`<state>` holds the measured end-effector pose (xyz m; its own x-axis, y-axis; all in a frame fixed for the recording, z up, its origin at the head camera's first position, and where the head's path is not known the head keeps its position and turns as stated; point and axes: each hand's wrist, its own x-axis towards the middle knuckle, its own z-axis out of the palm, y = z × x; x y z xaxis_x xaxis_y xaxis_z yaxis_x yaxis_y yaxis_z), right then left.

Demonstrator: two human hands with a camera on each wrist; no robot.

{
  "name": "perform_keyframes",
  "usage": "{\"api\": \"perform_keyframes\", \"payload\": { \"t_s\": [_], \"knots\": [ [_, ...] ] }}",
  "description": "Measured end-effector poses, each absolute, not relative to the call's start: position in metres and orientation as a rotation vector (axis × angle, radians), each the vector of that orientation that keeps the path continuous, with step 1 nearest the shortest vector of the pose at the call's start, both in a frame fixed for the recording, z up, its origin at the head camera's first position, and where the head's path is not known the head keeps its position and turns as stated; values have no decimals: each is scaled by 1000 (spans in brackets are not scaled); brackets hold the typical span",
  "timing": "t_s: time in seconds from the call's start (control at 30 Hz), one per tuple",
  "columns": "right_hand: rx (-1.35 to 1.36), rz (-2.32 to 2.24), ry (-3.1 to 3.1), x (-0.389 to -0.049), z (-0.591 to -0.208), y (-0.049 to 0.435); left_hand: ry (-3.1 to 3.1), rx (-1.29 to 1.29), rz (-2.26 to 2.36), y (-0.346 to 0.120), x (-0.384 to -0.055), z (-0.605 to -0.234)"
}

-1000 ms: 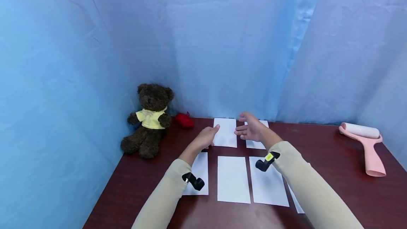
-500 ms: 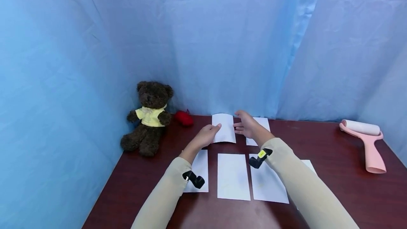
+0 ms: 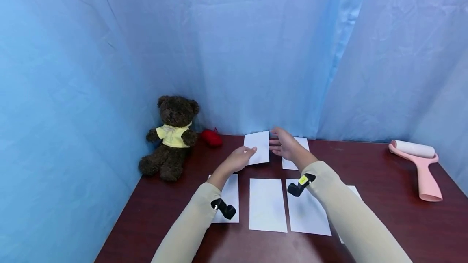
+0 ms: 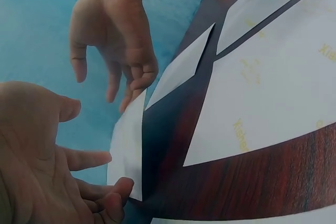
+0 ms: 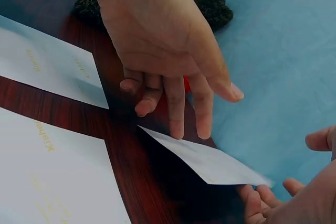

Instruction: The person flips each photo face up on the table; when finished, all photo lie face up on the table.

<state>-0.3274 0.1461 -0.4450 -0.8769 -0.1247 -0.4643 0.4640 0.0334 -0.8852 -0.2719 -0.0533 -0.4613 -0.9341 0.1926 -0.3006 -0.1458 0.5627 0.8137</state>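
Note:
In the head view a white paper sheet (image 3: 258,149) is tilted up off the table between the two hands. My left hand (image 3: 235,161) is at its left edge, the thumb overlapping the sheet from above. In the left wrist view its fingertips touch the sheet's near end, while the thumb stands away. My right hand (image 3: 287,145) is at the right edge with fingers extended. The right wrist view has the right fingertips (image 5: 253,195) at the sheet's corner, thumb spread apart. Beneath the sheet, the dark tabletop shows.
More white sheets lie in two rows, including one at front centre (image 3: 268,206) and one behind the right hand (image 3: 291,163). A brown teddy bear (image 3: 173,141) and red plush item (image 3: 211,137) sit back left. A pink lint roller (image 3: 420,165) lies right. Blue curtains (image 3: 256,52) enclose the table.
The sheet lay flat, then bowed upward between the hands, and is now tilted. My right hand has shifted slightly left; my left hand has moved slightly right.

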Motion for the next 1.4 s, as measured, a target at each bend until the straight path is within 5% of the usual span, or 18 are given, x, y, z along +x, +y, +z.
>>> {"api": "perform_keyframes", "payload": {
  "t_s": [0.77,1.4],
  "knots": [
    [201,-2041,1872,-305,-420,131,2357,83,1725,-40,-277,-457],
    [204,-1966,1852,-305,-458,132,2570,-186,1513,-58,-278,-471]
  ]
}}
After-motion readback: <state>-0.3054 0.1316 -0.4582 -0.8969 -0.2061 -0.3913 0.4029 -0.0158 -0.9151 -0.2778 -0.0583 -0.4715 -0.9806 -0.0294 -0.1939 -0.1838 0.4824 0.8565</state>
